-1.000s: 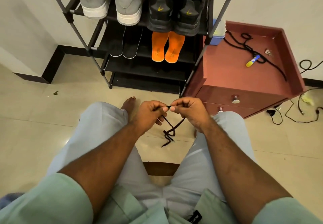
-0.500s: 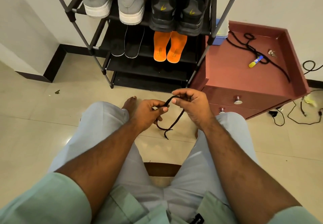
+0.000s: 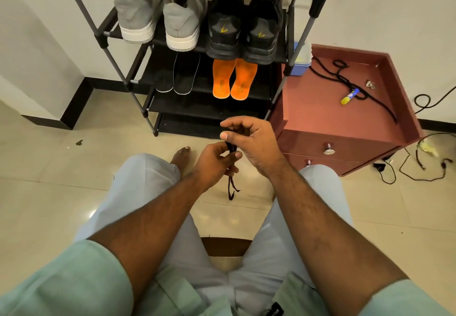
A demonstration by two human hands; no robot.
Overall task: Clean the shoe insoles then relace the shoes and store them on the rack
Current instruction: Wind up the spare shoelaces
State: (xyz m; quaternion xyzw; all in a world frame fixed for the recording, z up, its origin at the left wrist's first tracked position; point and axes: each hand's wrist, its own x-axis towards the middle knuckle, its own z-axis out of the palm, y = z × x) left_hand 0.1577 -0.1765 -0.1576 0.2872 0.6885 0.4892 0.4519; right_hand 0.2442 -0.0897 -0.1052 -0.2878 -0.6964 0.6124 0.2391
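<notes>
Now both hands' grip clamps the black shoelace (image 3: 232, 148): right hand (image 3: 249, 140) above, left hand (image 3: 213, 165) below, ends dangling.

A red cabinet (image 3: 320, 108) (two drawers) holds a yellow-blue tube (image 3: 349, 96) and a blue box (image 3: 299, 65).

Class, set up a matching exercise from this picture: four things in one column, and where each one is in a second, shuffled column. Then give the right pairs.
Things:
1. orange insoles
2. grey shoes
3. yellow and blue tube
4. dark shoelace

Places:
A. on the red cabinet top
B. held in both hands
C. rack shelf beside the black shoes
D. rack shelf below the black shoes

Pairs: 1-D, 2-C, 3-A, 4-B
</notes>
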